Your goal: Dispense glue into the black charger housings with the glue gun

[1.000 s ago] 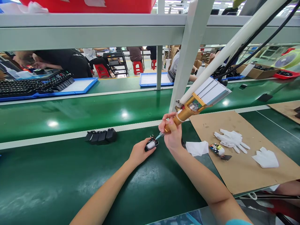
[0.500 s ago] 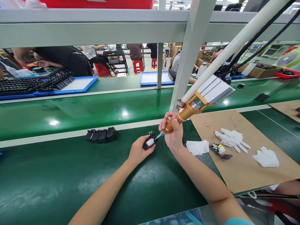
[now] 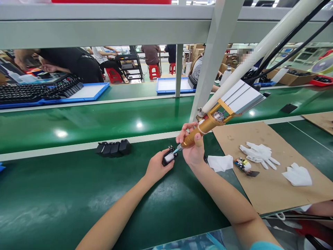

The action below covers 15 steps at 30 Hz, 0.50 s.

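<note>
My left hand [image 3: 158, 166] is closed around a small black housing [image 3: 164, 161] with a white block inside its open top. My right hand [image 3: 194, 147] wraps round a gold-coloured glue dispenser [image 3: 204, 130], which hangs slanted from a white pole [image 3: 234, 80]. The dispenser's thin blue nozzle [image 3: 178, 149] points down into the far right end of the housing. Whether the tip touches anything inside is too small to tell. A short row of several black housings [image 3: 113, 148] sits to the left on the green bench [image 3: 78, 187].
A brown cardboard sheet [image 3: 275, 194] lies at right, bearing white gloves [image 3: 260, 154] and a circuit board [image 3: 244, 165]. A white cloth [image 3: 220, 163] is by my right wrist. A grey metal post [image 3: 205, 80] rises behind the dispenser. Across the green belt [image 3: 104, 121], other people sit near blue trays [image 3: 101, 91].
My left hand has shifted slightly right with the housing, closer to my right hand. The dispenser stays in my right hand with its nozzle at the housing. The view has tilted a little.
</note>
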### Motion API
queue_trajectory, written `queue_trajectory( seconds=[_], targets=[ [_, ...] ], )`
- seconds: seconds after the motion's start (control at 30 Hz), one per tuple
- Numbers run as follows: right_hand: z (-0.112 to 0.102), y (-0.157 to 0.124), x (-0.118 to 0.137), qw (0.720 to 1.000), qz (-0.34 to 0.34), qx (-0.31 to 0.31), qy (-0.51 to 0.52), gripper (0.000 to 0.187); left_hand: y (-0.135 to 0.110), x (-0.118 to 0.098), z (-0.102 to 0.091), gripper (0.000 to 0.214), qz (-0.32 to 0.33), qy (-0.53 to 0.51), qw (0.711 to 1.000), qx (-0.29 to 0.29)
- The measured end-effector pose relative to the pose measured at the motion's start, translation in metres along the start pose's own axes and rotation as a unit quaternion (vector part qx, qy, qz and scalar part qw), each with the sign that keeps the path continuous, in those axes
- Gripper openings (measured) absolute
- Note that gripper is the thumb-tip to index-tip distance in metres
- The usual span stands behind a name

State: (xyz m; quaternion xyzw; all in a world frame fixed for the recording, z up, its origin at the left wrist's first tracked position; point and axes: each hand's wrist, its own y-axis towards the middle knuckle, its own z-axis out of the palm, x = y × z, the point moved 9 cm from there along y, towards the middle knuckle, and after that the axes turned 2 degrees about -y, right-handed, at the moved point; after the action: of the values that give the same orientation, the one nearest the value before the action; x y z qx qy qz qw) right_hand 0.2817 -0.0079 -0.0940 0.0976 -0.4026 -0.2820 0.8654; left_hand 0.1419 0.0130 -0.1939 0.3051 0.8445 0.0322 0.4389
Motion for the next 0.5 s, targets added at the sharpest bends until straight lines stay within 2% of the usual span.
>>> queue_trajectory(
  seconds=[0.2, 0.33, 0.5],
  targets=[
    [0.009, -0.006, 0.000, 1.000, 0.006, 0.022, 0.021, 0.037, -0.002, -0.013, 0.003, 0.041, 0.033, -0.014, 0.999, 0.004],
    [0.018, -0.012, 0.001, 0.998, 0.013, 0.041, 0.037, 0.037, -0.004, -0.029, -0.004, 0.041, 0.064, -0.032, 0.997, -0.014],
    [0.027, -0.019, 0.004, 0.997, 0.013, 0.070, 0.041, 0.027, -0.007, -0.042, -0.012, 0.040, 0.101, -0.045, 0.993, -0.037]
  ],
)
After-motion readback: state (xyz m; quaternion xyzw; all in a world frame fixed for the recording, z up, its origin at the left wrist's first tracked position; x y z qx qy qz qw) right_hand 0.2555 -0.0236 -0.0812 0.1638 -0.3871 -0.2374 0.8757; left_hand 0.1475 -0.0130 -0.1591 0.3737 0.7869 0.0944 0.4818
